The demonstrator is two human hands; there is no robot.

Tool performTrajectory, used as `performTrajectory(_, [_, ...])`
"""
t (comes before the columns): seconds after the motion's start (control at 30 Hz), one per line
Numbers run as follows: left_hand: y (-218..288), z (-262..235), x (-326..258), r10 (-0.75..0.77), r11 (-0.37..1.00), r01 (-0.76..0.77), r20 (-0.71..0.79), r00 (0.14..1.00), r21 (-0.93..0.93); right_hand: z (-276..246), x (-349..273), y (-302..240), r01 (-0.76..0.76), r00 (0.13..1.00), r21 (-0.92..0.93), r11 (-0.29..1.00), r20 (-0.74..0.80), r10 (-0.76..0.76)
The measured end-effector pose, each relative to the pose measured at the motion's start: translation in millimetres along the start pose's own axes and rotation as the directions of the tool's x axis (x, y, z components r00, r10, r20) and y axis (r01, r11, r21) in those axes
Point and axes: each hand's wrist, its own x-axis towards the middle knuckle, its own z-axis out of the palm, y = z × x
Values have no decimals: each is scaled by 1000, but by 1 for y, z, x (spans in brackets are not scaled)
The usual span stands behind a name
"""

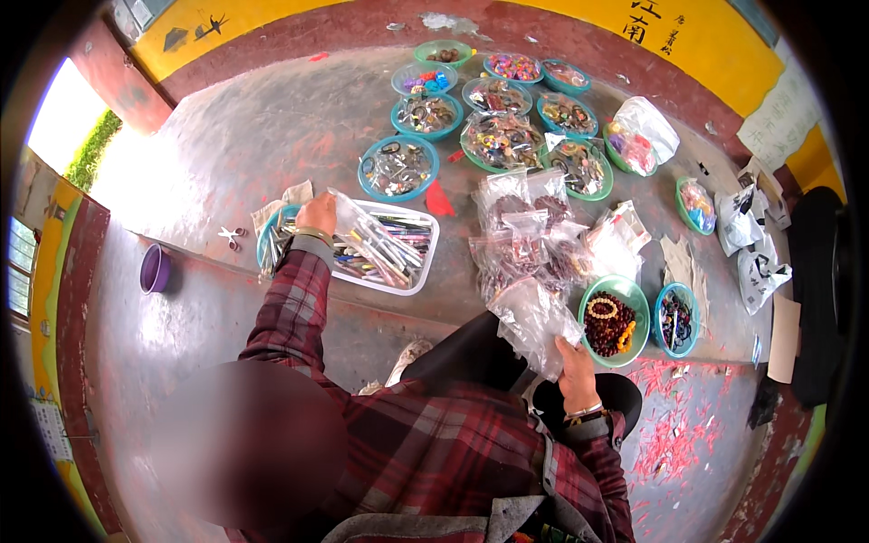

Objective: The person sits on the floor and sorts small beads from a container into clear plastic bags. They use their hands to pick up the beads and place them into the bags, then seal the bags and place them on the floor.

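My left hand (317, 215) is closed at the upper left end of a clear plastic bag of pens (373, 242), which slants across a white tray (422, 279). Many loose pens (415, 237) lie in that tray. Just left of the hand, partly hidden behind my wrist, is a blue basket (269, 237) with more pen-like sticks. Low on the right, my right hand (577, 376) pinches the edge of clear plastic bags (534, 319). These seem empty and droop toward a pile of bagged dark red beads (527, 237).
A green bowl of bead strings (644, 312) and a blue basket of cords (695, 333) stand right of my right hand. Several baskets of small goods (398, 169) fill the back. Scissors (233, 237) and a purple bucket (155, 270) are at left. White bags (759, 271) lie far right.
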Motion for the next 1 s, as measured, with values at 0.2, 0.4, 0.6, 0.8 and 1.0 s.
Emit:
performTrajectory(0.2, [-37,10,20,-171,985,172,-71,983,5,1,-1,-3,19,999,-23,1000,48,-18])
performTrajectory(0.4, [-52,1,29,-257,965,252,-84,963,-73,4,-3,-5,-6,1000,-37,999,31,8])
performTrajectory(0.6, [-38,-17,26,-143,969,118,-108,984,-215,0,2,1,8,1000,-38,999,7,-7])
performTrajectory(0.8, [3,-46,12,-18,794,12,-4,1000,-607,10,-5,-8,-35,999,-45,998,12,36])
performTrajectory(1.0, [-29,-7,14,77,851,-44,41,996,-523,2,-1,-1,-2,1000,-29,1000,18,2])
